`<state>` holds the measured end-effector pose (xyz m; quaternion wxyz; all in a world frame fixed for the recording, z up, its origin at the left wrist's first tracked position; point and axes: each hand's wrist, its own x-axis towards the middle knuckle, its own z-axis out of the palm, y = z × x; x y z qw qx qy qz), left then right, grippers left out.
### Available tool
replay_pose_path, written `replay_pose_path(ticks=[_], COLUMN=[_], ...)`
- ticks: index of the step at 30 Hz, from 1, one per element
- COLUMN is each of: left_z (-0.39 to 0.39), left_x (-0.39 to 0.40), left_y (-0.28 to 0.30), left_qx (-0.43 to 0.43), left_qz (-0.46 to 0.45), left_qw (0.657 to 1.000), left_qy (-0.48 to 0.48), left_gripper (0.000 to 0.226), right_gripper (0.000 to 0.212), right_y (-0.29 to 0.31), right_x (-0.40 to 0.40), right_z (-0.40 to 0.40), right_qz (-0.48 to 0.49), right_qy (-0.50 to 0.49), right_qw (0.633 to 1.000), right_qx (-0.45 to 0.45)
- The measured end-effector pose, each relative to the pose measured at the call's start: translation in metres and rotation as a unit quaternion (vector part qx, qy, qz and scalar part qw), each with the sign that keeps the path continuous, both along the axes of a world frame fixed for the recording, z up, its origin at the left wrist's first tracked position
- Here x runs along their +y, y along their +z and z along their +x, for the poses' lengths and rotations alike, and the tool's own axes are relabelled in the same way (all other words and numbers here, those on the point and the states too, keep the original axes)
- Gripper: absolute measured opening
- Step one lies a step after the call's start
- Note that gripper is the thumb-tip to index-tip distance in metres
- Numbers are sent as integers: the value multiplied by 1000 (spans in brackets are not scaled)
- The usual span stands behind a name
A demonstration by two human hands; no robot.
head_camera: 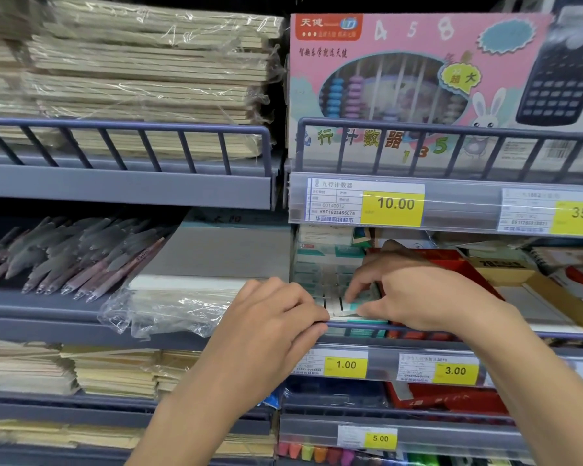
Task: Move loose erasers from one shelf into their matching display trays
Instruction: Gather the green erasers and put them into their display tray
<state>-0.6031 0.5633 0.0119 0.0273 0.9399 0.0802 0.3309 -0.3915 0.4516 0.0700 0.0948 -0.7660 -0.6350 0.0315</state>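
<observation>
Rows of small white-and-teal erasers [323, 280] fill a display tray [357, 320] on the middle shelf, behind the grey rail. My right hand [418, 290] reaches over the rail into the tray, its thumb and fingers pinching a teal-and-white eraser [359, 302] at the tray's front row. My left hand [273, 317] rests on the shelf rail [418, 329] just left of the tray, fingers curled over the rail. A red tray [451, 260] stands right of the erasers, partly hidden by my right hand.
Pens [71, 260] lie on the shelf at left beside wrapped paper packs [189, 297]. Above stand stacked notebooks [142, 72] and a pink abacus box [418, 89]. Price tags [347, 364] line the rail front. Boxed goods [532, 290] sit at right.
</observation>
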Motion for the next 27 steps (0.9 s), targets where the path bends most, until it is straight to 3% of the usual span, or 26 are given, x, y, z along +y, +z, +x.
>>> replay_pose_path(ticks=[9, 14, 17, 20, 24, 27], left_z=[-1, -8, -19, -34, -55, -69], left_x=[-2, -6, -10, -19, -32, -44], left_y=[2, 12, 14, 12, -15, -55], left_qx=[2, 28, -44, -133, -168, -118], left_qz=[-4, -102, -172, -254, -412, -520], left_qw=[1000, 994, 984, 957, 891, 840], left_qy=[-4, -2, -18, -44, -91, -98], left_gripper=[31, 37, 29, 17, 15, 14], right_gripper=[10, 18, 19, 16, 15, 12], right_y=[-4, -1, -2, -13, -50, -95], right_x=[4, -5, -18, -35, -68, -99], right_z=[-2, -19, -39, -67, -104, -126], right_qz=[-19, 71, 215, 315, 354, 334], right_qy=[-9, -45, -74, -58, -54, -107], right_qw=[1000, 996, 970, 920, 866, 824], right_qx=[-8, 3, 90, 227, 350, 446])
